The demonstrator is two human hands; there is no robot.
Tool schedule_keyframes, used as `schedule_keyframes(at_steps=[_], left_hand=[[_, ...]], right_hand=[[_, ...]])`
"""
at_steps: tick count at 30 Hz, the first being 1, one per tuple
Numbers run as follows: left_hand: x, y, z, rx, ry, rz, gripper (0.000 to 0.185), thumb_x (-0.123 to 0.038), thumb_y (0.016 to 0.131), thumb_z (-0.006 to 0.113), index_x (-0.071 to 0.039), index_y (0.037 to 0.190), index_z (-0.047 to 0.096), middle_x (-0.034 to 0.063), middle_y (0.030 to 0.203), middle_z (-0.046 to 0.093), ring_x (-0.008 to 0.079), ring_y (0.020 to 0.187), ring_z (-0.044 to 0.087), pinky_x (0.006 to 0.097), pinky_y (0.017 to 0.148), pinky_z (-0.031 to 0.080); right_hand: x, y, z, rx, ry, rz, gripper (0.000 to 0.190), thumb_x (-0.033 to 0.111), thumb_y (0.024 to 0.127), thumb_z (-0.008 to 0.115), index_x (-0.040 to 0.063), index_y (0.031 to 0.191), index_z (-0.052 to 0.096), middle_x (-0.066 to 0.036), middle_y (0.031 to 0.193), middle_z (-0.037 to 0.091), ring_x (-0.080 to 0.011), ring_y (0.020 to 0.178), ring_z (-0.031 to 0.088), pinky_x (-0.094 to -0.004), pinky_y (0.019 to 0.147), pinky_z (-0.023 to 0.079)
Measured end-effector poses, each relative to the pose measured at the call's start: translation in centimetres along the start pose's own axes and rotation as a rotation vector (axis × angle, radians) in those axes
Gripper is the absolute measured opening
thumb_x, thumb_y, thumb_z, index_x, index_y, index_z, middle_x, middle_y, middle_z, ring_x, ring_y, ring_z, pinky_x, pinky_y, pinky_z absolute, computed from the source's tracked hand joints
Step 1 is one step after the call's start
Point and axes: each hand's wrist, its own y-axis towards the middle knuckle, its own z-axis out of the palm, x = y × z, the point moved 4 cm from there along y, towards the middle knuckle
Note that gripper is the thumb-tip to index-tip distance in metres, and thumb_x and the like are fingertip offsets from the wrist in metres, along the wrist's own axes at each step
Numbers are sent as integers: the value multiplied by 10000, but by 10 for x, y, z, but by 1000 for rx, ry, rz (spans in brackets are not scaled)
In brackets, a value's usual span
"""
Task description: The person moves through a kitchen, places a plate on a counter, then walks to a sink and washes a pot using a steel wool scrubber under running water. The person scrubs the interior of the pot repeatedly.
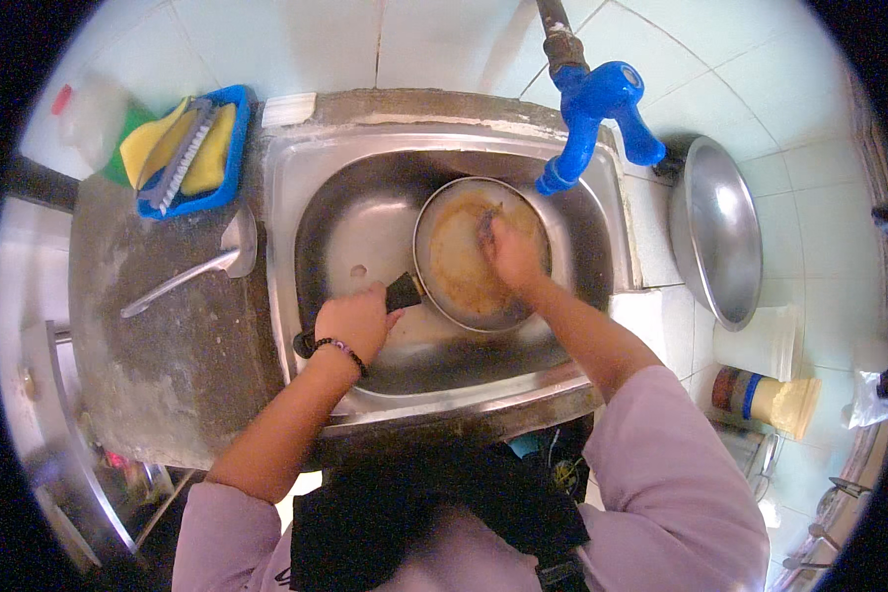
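Note:
A round frying pan point(455, 285) with brownish residue over its inside sits in the stainless steel sink basin point(370, 229). My left hand point(354, 322) is closed around the pan's black handle point(403, 292), and a dark bead bracelet circles that wrist. Inside the pan, my right hand point(514, 251) presses a dark scrubbing pad point(488, 226) against the bottom. The pad is mostly covered by my fingers, so its exact kind cannot be told. A blue plastic tap point(588, 122) hangs over the basin's back right corner.
On the left counter point(185, 355) lie a metal ladle or spatula point(185, 277) and a blue tray point(244, 140) holding yellow sponges point(218, 152) and a brush point(189, 159). A clear bottle point(92, 122) stands behind. At right, a large steel bowl point(718, 229) leans against the tiled wall.

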Motion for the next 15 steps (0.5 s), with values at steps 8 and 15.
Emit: schedule_keyframes(at_steps=[8,15], left_hand=[[2,3,-1,6,2,-2,405,-437,804,538,-50,922,538,149,792,630,308,672,624,396,598,503],[1,3,1,-3,22,9,409,-447,803,534,-54,917,543,140,777,631,293,671,627,395,596,504]], right_hand=[[59,5,-11,-265,71,8,277,301,875,432,32,921,480,-246,773,589,-413,730,574,-496,666,444],[72,-7,12,-41,55,-128,275,311,879,420,50,920,495,-234,777,592,-400,743,580,-505,680,441]])
